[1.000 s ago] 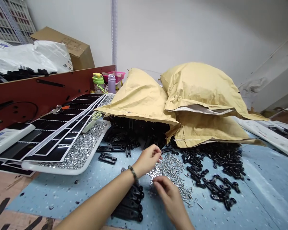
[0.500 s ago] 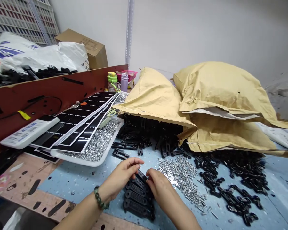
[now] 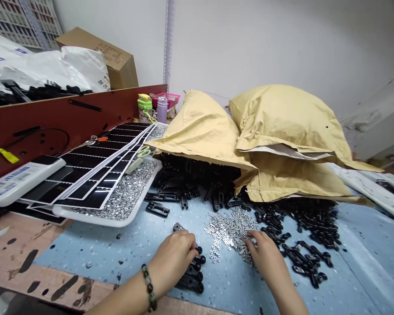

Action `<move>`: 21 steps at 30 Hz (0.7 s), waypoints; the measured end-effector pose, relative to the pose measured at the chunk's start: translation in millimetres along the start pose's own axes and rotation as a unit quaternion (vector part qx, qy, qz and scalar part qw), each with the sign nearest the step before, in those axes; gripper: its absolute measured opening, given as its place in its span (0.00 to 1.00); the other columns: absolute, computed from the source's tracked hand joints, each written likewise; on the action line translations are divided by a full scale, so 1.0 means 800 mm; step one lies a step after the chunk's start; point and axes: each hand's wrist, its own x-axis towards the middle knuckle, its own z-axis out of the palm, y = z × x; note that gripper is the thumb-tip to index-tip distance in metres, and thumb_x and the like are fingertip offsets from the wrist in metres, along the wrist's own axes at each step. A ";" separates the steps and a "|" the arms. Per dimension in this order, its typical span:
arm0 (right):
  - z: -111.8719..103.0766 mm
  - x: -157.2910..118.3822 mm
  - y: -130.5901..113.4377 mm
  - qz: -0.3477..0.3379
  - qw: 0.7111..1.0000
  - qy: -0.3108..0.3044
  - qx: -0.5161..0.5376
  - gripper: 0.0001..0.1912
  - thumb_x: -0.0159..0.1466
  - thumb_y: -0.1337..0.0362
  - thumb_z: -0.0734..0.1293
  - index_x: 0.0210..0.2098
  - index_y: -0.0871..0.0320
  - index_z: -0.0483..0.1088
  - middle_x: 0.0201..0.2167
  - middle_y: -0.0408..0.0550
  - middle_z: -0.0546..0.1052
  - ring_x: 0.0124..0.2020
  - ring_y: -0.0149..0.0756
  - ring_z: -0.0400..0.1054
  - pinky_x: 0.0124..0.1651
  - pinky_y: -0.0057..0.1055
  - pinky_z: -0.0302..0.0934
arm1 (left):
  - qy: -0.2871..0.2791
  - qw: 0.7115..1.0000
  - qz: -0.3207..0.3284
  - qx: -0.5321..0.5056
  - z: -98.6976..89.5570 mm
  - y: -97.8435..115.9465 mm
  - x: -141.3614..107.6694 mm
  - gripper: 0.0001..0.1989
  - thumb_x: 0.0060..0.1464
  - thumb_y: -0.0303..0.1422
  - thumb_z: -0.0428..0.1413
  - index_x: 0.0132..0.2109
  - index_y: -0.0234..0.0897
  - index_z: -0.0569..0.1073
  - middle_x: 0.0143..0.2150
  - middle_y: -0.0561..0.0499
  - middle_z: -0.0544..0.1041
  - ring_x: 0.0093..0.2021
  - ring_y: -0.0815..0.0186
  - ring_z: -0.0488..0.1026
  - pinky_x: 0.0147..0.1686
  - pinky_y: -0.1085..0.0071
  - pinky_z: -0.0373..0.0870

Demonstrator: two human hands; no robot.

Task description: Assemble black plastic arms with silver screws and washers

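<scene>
My left hand (image 3: 175,253) is curled over a row of black plastic parts (image 3: 193,280) near the front of the table. Its fingers are closed around one black plastic part (image 3: 177,226), whose end sticks out past the knuckles. My right hand (image 3: 265,251) reaches to the edge of a pile of silver screws (image 3: 238,225). Its thumb and forefinger are a little apart at the screws, and I see nothing held between them. Small silver nuts (image 3: 216,236) lie scattered just left of the screws.
Large tan sacks (image 3: 285,122) stand at the back, with black parts spilling out. A white tray (image 3: 118,222) of small metal pieces sits at left under black label sheets (image 3: 92,179). Small black pieces (image 3: 308,262) lie at right. A red-brown board (image 3: 111,105) edges the left side.
My right hand has left the black parts and moved right to the screws. My left hand has turned palm down over the row. The view has shifted slightly right.
</scene>
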 end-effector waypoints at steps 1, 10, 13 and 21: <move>0.002 0.000 0.005 0.004 1.000 -0.006 -0.008 0.14 0.62 0.61 0.57 0.40 0.59 0.70 0.40 0.55 0.72 0.38 0.47 0.69 0.42 0.42 0.63 | 0.003 1.000 -0.001 0.012 0.000 0.000 0.001 0.06 0.51 0.27 0.53 0.27 0.36 0.69 0.32 0.50 0.73 0.34 0.62 0.68 0.33 0.68 0.60; 0.002 0.003 -0.002 -0.035 0.999 0.019 -0.005 0.08 0.61 0.65 0.57 0.28 0.55 0.66 0.30 0.48 0.70 0.31 0.42 0.68 0.35 0.36 0.63 | 0.023 0.998 -0.007 0.061 0.005 0.006 0.011 0.06 0.47 0.29 0.55 0.24 0.37 0.67 0.28 0.50 0.71 0.30 0.61 0.67 0.30 0.68 0.57; 0.003 0.003 0.000 -0.057 0.997 0.047 0.016 0.10 0.62 0.65 0.57 0.38 0.56 0.68 0.37 0.51 0.72 0.32 0.41 0.69 0.34 0.36 0.65 | 0.045 0.998 -0.002 0.041 0.003 0.006 0.012 0.08 0.45 0.35 0.60 0.26 0.38 0.69 0.29 0.49 0.72 0.31 0.59 0.67 0.29 0.68 0.57; 0.005 0.011 0.001 -0.096 0.992 0.060 0.059 0.10 0.62 0.62 0.57 0.26 0.54 0.64 0.27 0.47 0.69 0.29 0.42 0.67 0.33 0.36 0.62 | 0.018 0.955 -0.068 -0.289 -0.050 -0.011 -0.002 0.11 0.52 0.38 0.52 0.42 0.38 0.68 0.39 0.48 0.73 0.42 0.60 0.71 0.39 0.67 0.67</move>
